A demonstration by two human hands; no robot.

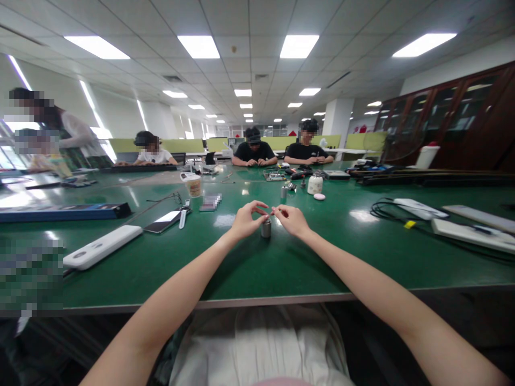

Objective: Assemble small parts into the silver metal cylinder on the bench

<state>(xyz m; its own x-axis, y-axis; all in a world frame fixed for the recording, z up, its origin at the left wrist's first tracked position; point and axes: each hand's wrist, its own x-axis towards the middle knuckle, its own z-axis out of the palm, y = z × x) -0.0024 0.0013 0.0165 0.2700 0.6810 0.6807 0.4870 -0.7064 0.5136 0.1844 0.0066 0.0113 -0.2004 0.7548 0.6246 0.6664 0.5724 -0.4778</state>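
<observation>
Little metal cylinder [266,229] is standing upright, long axis vertical, just under the left hand's fingertips; left hand [250,220] is curled with a gap between thumb and index, can't tell if it's gripping; right hand [292,219] is pinched narrow, can't make out on what; shiny green table [241,273] all around them, office ceiling lights [300,46] way beyond; fingers partly cover the cylinder's top.

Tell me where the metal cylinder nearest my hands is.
In the head view, the metal cylinder stands upright on the green table, slightly below and right of centre, between the left hand and the right hand.
</observation>
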